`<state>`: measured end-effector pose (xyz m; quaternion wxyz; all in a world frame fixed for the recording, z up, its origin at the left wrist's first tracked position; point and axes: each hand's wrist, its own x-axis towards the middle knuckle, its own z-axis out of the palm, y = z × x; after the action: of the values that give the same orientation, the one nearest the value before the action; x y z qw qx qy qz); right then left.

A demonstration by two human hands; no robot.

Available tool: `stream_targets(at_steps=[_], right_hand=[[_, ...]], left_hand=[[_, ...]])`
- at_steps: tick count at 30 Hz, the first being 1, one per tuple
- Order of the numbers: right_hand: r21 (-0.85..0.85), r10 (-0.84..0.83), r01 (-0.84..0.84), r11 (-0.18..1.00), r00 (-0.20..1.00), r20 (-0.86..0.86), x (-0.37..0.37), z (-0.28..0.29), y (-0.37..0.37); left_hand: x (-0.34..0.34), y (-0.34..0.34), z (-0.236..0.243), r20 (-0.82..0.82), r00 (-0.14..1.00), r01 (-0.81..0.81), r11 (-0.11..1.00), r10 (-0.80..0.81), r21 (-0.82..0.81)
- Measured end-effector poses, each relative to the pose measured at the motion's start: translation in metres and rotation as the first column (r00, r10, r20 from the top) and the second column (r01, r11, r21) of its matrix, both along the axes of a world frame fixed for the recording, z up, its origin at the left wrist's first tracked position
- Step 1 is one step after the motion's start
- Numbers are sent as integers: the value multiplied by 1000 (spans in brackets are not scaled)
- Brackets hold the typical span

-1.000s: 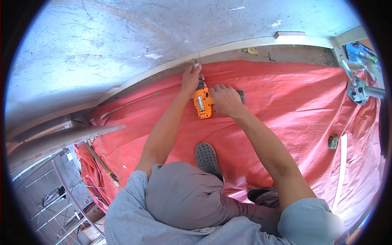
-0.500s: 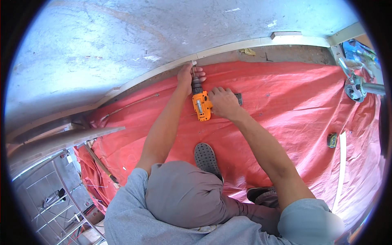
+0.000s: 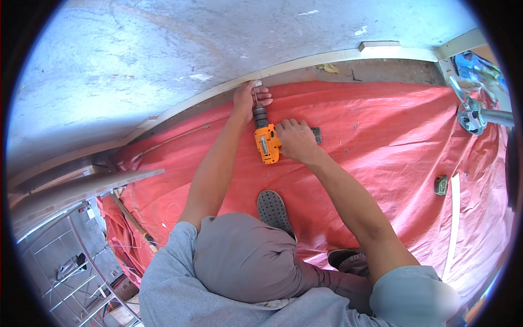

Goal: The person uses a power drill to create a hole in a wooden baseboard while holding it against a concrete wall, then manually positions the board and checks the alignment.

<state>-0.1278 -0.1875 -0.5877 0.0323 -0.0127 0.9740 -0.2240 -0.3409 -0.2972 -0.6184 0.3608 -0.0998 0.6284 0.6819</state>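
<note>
My right hand [image 3: 295,140] is wrapped around the grip of an orange and black cordless drill [image 3: 267,144], whose battery end shows past my fist. From the chuck a thin bit [image 3: 255,97] points away from me, toward the pale wooden strip [image 3: 283,70] along the foot of the wall. Beside the bit is my left hand [image 3: 247,99]. Its thumb side is at a small white piece [image 3: 257,84] by the bit's tip, which it seems to pinch against the strip. The other fingers stretch out behind the bit. How the tip meets the piece is too small to tell.
A red tarp [image 3: 348,141] with folds covers the floor. To the right lie a tape measure [image 3: 441,185], a long white strip [image 3: 452,223] and a metal clamp fitting on a pipe [image 3: 473,117]. A board edge [image 3: 109,182] juts in at left, above metal scaffolding [image 3: 81,278].
The drill has come slightly back toward me, and more of its bit shows. My left hand stays by the tip. The whole view has shifted a little.
</note>
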Motion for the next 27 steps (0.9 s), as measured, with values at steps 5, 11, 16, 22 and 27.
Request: stream_targets(at_steps=[5, 11, 16, 22, 27], right_hand=[[-11, -5, 5, 1000, 999, -47, 4, -1, 1], [-6, -7, 7, 1000, 1000, -29, 5, 0, -1], [-7, -5, 5, 1000, 1000, -15, 7, 2, -1], [-17, 1, -2, 1000, 1000, -19, 12, 3, -1], [-28, -8, 6, 1000, 998, -66, 15, 2, -3]], left_hand=[[2, 2, -2, -6, 1000, 14, 1000, -14, -3], [3, 0, -2, 0, 1000, 27, 1000, -27, 6], [6, 0, -4, -26, 999, 34, 999, -34, -9], [9, -3, -4, -66, 996, 66, 998, -66, 4], [15, -5, -2, -74, 996, 49, 999, -49, -13]])
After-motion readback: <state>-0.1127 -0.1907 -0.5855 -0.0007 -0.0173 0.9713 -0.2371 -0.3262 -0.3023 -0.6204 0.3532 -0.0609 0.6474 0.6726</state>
